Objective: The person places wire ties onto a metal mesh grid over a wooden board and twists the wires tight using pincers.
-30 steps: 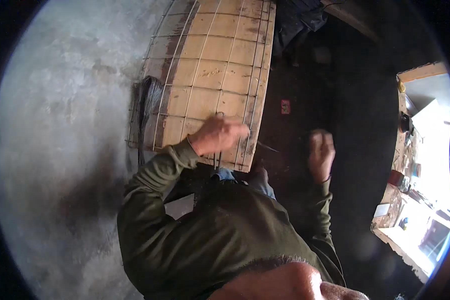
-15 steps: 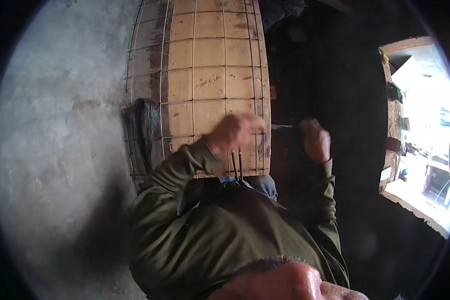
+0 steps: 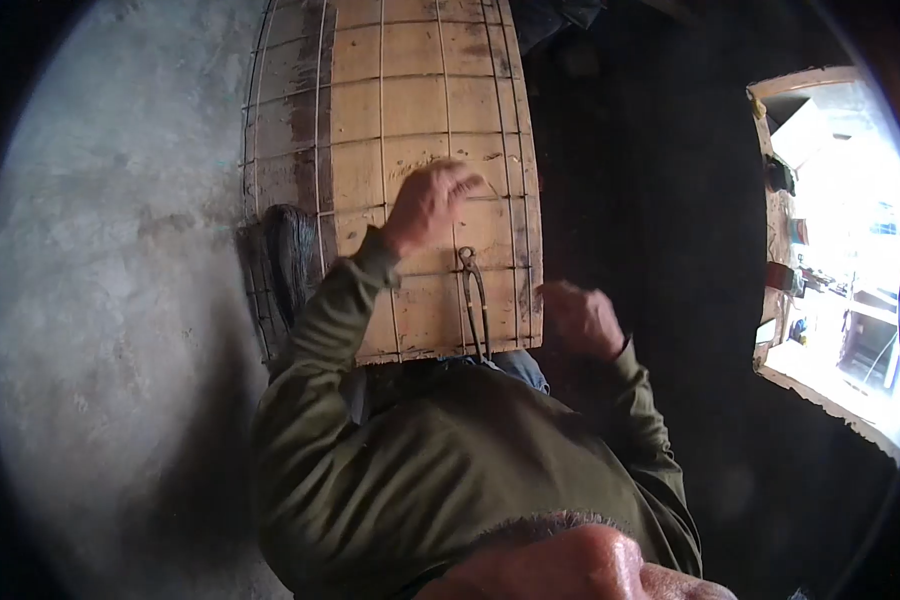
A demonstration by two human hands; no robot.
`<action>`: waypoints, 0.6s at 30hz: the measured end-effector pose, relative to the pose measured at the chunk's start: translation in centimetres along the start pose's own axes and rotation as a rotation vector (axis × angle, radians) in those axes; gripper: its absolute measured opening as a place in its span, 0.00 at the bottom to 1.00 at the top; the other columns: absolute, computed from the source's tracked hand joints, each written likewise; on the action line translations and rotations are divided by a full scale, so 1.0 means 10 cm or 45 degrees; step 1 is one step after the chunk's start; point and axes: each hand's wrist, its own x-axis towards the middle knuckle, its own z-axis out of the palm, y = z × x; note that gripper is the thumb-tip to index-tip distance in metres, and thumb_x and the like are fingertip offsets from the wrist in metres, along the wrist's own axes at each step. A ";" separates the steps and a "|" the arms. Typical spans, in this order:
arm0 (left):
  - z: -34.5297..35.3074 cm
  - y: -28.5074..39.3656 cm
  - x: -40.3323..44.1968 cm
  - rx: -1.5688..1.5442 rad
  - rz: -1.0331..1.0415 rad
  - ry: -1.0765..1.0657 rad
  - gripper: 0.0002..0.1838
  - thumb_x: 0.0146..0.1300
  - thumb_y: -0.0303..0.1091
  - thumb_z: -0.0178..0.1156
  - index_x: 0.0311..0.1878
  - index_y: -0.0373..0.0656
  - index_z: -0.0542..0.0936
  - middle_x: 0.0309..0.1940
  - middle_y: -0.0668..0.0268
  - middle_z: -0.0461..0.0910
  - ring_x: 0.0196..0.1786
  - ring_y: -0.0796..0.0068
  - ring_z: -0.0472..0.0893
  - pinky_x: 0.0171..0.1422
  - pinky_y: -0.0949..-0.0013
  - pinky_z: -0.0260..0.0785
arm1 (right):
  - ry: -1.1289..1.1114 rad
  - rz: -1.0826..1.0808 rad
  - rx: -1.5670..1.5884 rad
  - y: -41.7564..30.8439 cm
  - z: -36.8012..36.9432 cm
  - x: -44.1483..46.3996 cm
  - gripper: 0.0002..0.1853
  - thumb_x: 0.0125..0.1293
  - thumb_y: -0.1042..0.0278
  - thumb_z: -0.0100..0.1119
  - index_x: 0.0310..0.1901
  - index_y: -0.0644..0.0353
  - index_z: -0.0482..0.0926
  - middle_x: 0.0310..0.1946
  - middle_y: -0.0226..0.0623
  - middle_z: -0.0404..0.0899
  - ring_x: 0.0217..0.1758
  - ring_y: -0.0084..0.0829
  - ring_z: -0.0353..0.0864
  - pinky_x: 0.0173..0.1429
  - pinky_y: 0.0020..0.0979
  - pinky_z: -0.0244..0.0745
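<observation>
Olive sleeves point(image 3: 322, 318) lead to two blurred hands: the left hand point(image 3: 433, 203), fingers partly curled above the wire mesh point(image 3: 382, 137), and the right hand point(image 3: 584, 318), beside the board's right edge. Whether either holds anything cannot be told. Dark pincers point(image 3: 474, 290) lie between them on the wooden board point(image 3: 358, 105); a wire bundle point(image 3: 291, 262) rests at left.

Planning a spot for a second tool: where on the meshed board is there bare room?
Two patches, both crossed by mesh: the board beyond the left hand, and near squares between wire bundle and pincers. Crowded: under the left hand, at the pincers, and along the right edge, where bars run close together near the right hand. Right of the board: too dark to tell.
</observation>
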 end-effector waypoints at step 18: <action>0.31 0.74 -0.27 0.025 0.197 -0.414 0.08 0.58 0.30 0.55 0.39 0.44 0.80 0.29 0.59 0.79 0.32 0.56 0.80 0.36 0.57 0.72 | 1.054 0.592 1.014 0.14 -0.32 0.35 0.13 0.73 0.58 0.49 0.43 0.60 0.74 0.18 0.19 0.61 0.17 0.10 0.53 0.20 0.18 0.49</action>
